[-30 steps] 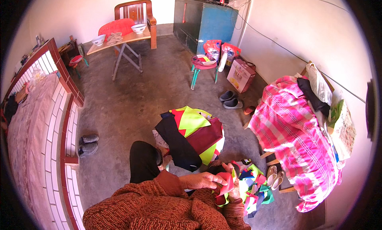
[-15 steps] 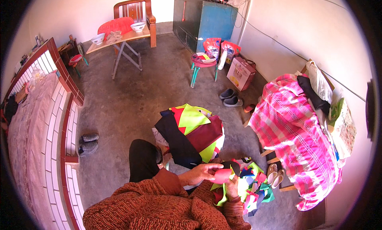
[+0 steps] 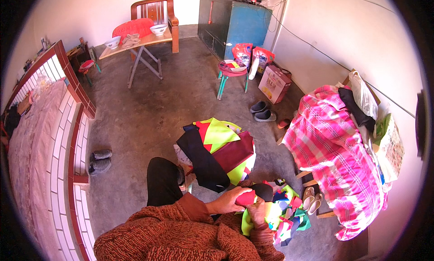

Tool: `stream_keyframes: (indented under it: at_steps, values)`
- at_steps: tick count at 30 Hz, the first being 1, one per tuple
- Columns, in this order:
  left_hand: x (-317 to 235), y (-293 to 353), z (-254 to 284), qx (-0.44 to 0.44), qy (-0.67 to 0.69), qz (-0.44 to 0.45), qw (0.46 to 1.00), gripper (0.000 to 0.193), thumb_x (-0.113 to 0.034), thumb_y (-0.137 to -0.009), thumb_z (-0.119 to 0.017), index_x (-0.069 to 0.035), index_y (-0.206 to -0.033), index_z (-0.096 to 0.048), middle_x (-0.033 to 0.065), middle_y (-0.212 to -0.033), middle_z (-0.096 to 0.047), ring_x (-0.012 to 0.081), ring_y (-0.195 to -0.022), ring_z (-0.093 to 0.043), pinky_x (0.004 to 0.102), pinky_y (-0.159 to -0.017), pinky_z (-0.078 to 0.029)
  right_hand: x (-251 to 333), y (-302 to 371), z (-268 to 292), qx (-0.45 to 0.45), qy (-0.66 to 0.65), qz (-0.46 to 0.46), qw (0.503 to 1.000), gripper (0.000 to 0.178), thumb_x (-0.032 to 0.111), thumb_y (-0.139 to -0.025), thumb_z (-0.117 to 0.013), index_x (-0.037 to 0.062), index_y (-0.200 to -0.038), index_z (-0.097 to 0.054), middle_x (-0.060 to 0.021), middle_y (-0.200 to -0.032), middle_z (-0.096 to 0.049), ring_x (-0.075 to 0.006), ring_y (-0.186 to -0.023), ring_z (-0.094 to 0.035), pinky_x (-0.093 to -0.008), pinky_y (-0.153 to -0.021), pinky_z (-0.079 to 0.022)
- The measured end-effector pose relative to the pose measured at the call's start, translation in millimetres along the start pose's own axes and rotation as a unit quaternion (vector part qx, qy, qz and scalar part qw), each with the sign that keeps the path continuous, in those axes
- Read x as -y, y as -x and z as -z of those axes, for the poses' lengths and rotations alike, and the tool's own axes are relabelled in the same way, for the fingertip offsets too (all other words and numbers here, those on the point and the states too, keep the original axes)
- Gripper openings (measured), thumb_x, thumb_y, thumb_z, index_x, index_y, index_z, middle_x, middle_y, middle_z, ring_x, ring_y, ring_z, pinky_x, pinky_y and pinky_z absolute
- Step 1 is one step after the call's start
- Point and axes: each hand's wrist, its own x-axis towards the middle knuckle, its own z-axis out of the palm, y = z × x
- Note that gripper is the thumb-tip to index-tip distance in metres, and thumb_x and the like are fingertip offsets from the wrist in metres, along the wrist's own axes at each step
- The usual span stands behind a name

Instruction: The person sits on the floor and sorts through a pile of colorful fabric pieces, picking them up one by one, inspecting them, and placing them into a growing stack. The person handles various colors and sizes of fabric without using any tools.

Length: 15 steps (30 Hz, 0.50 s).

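In front of my lap, my left hand (image 3: 228, 200) is closed on a red fabric piece (image 3: 245, 197), which bulges up folded between the two hands. Right beside it, my right hand (image 3: 257, 212) is closed on fabric too; a yellow-green strip (image 3: 246, 223) hangs below its fingers. A black fabric piece (image 3: 263, 192) shows just beyond the hands. To the right lies a heap of small multicoloured fabric scraps (image 3: 287, 204). Ahead, larger black, maroon, red and yellow-green fabric pieces (image 3: 233, 153) are spread over a low support that they mostly hide.
A pink plaid cloth (image 3: 332, 157) drapes over furniture at right, with pale shoes (image 3: 308, 197) beside it. Dark slippers (image 3: 263, 112), a carton (image 3: 274, 84) and a stool (image 3: 233, 71) stand farther off. Grey shoes (image 3: 100, 162) sit left. A folding table (image 3: 149, 43) with bowls stands at the back.
My left hand has closed in on the red fabric, which is now folded smaller and nearer the right hand. The yellow-green strip has shifted. The surroundings stay put.
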Motion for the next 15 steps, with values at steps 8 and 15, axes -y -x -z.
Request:
stream_keyframes:
  at_steps: [8,15]
  values:
    - [1,0,-1,-0.029,-0.003,0.021,0.999,0.061,-0.024,-0.075,-0.076,-0.001,-0.124,-0.049,0.0178,-0.114,-0.059,0.029,-0.104,-0.059,0.0349,-0.088,-0.047,-13,0,5,0.03,-0.004,0.039,0.999,0.028,0.002,-0.073,-0.069,0.0007,-0.101,-0.065,-0.0019,-0.086,-0.066,-0.0082,-0.08,-0.058,-0.0267,-0.073,-0.049]
    - [5,2,-3,-0.077,-0.007,0.042,0.996,0.04,-0.022,-0.078,-0.073,-0.002,-0.11,-0.059,0.0133,-0.099,-0.063,0.0243,-0.092,-0.063,0.033,-0.08,-0.048,-9,0,3,0.042,-0.009,-0.006,0.999,0.03,0.005,-0.074,-0.074,0.0018,-0.102,-0.064,0.0006,-0.088,-0.065,-0.0073,-0.08,-0.056,-0.0249,-0.072,-0.048]
